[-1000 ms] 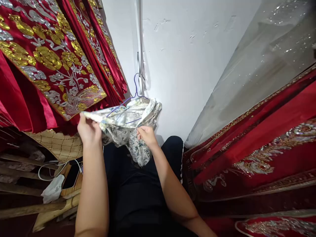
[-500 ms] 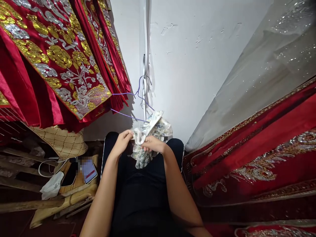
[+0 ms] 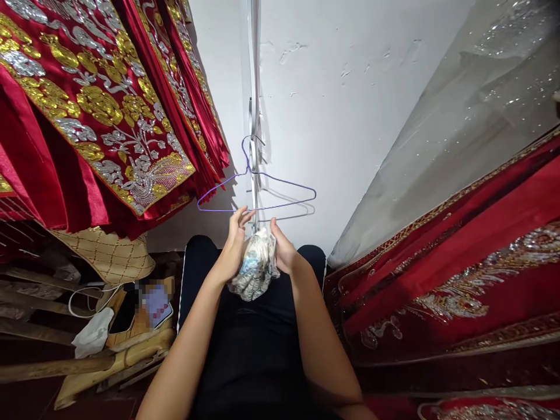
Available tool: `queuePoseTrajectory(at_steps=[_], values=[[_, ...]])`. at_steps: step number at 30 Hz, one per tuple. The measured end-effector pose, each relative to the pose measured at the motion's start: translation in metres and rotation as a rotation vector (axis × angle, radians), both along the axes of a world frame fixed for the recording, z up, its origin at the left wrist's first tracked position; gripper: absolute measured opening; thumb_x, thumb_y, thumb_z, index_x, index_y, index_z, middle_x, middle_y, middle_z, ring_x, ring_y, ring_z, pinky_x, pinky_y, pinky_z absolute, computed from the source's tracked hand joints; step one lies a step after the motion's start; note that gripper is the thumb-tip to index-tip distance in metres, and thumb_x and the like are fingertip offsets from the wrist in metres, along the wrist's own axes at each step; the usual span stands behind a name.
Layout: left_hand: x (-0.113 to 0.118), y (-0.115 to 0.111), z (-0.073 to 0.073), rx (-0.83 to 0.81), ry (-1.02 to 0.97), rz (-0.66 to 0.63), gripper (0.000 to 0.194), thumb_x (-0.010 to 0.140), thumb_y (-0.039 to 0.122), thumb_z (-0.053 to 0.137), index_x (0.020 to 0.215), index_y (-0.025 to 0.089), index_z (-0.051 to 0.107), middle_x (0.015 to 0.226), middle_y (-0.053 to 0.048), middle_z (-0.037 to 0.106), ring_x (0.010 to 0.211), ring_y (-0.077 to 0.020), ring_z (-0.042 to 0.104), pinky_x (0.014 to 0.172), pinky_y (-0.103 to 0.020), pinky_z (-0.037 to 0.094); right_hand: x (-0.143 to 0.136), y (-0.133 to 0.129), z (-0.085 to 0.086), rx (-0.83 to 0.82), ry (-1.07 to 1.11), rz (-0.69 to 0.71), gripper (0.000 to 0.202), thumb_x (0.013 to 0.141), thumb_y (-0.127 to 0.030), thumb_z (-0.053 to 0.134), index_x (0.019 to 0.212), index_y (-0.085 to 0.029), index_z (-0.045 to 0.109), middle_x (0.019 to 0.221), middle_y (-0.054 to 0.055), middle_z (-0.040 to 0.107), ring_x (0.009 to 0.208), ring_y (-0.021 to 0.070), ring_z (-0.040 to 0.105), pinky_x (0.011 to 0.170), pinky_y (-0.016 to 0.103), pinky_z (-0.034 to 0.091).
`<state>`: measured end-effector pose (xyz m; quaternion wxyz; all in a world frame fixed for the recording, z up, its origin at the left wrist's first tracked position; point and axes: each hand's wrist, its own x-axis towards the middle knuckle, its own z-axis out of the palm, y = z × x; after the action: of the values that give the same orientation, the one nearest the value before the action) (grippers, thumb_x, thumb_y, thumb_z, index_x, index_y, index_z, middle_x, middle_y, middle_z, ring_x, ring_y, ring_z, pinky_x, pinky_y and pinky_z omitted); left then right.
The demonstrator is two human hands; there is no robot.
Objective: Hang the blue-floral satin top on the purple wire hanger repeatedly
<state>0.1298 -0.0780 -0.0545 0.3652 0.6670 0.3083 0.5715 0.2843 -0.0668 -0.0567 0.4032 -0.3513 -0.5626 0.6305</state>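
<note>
A crumpled white cloth with a blue and grey pattern (image 3: 255,265) is between my two hands, above my lap. My left hand (image 3: 237,242) lies along its left side, with the fingers apart and pointing up. My right hand (image 3: 283,249) is at its right edge, thumb up, its fingers hidden behind the cloth. Just above my hands a purple wire hanger (image 3: 284,180) hangs by its hook from a white metal rail (image 3: 251,76), and nothing is on it.
Red embroidered garments (image 3: 105,111) hang at the upper left. A bamboo stool (image 3: 144,345) at the lower left bears a phone (image 3: 161,315) and white tissue (image 3: 94,332). Sheer fabric (image 3: 420,146) and red beaded garments (image 3: 503,262) fill the right side.
The patterned cloth has come off the hanger and moved down towards my lap. The hanger now hangs level and bare. My left hand has opened from its pinch.
</note>
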Motion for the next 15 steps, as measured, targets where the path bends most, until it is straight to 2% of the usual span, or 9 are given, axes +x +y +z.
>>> queuePoseTrajectory(at_steps=[1,3,5,7,9,11,13,15], values=[[-0.004,0.002,-0.005,-0.047,0.005,-0.048,0.060,0.099,0.065,0.031,0.140,0.027,0.054,0.125,-0.011,0.066,0.124,-0.0250,0.059,0.103,-0.039,0.048,0.004,-0.004,0.007,0.001,-0.034,0.031,0.054,0.090,-0.070,0.049,0.108,-0.022,0.068,0.091,0.009,0.071,0.087,0.0244,0.068,0.070,0.034,0.053],[-0.013,0.005,-0.015,-0.114,0.103,-0.149,0.064,0.097,0.069,0.030,0.121,0.023,0.069,0.102,-0.011,0.072,0.099,-0.0250,0.068,0.084,-0.036,0.056,0.014,-0.012,0.025,0.018,-0.140,0.180,0.041,0.084,-0.058,0.068,0.102,-0.022,0.070,0.091,0.007,0.072,0.085,0.0232,0.066,0.071,0.032,0.052],[-0.029,0.004,-0.023,-0.123,0.272,-0.221,0.055,0.095,0.065,0.043,0.090,0.021,0.075,0.081,-0.008,0.071,0.076,-0.0232,0.067,0.068,-0.032,0.056,0.025,-0.018,0.044,0.119,-0.315,0.370,0.028,0.080,-0.046,0.075,0.088,-0.020,0.071,0.084,0.005,0.071,0.075,0.0208,0.063,0.066,0.030,0.048],[-0.051,0.001,-0.027,-0.135,0.463,-0.264,0.046,0.092,0.057,0.055,0.070,0.019,0.070,0.067,-0.004,0.065,0.062,-0.0195,0.059,0.057,-0.028,0.049,0.035,-0.016,0.058,0.276,-0.478,0.430,0.019,0.082,-0.036,0.070,0.077,-0.018,0.071,0.073,0.003,0.067,0.065,0.0177,0.057,0.059,0.029,0.042],[-0.078,-0.001,-0.029,-0.191,0.648,-0.254,0.044,0.090,0.053,0.059,0.064,0.018,0.065,0.063,-0.001,0.060,0.057,-0.0162,0.052,0.053,-0.025,0.041,0.038,-0.003,0.064,0.452,-0.544,0.267,0.013,0.082,-0.025,0.063,0.077,-0.018,0.072,0.074,0.003,0.068,0.064,0.0166,0.056,0.059,0.028,0.040],[-0.105,0.000,-0.027,-0.227,0.775,-0.130,0.042,0.091,0.052,0.057,0.067,0.018,0.063,0.064,0.000,0.058,0.059,-0.0154,0.049,0.055,-0.024,0.037,0.033,0.018,0.058,0.608,-0.504,-0.024,0.019,0.080,-0.016,0.057,0.087,-0.020,0.074,0.087,0.003,0.071,0.076,0.0190,0.062,0.068,0.028,0.044],[-0.126,0.001,-0.024,-0.218,0.834,0.009,0.039,0.090,0.051,0.057,0.072,0.018,0.064,0.066,0.000,0.059,0.062,-0.0162,0.050,0.058,-0.024,0.036,0.019,0.045,0.044,0.687,-0.465,-0.279,0.033,0.081,-0.015,0.054,0.106,-0.023,0.073,0.096,0.005,0.072,0.087,0.0222,0.064,0.079,0.031,0.045],[-0.137,0.002,-0.021,-0.213,0.846,0.062,0.036,0.090,0.050,0.057,0.074,0.018,0.063,0.067,0.000,0.059,0.064,-0.0167,0.049,0.060,-0.024,0.036,0.002,0.070,0.026,0.660,-0.538,-0.377,0.052,0.084,-0.019,0.054,0.134,-0.025,0.061,0.089,0.005,0.071,0.083,0.0242,0.063,0.078,0.033,0.045]])
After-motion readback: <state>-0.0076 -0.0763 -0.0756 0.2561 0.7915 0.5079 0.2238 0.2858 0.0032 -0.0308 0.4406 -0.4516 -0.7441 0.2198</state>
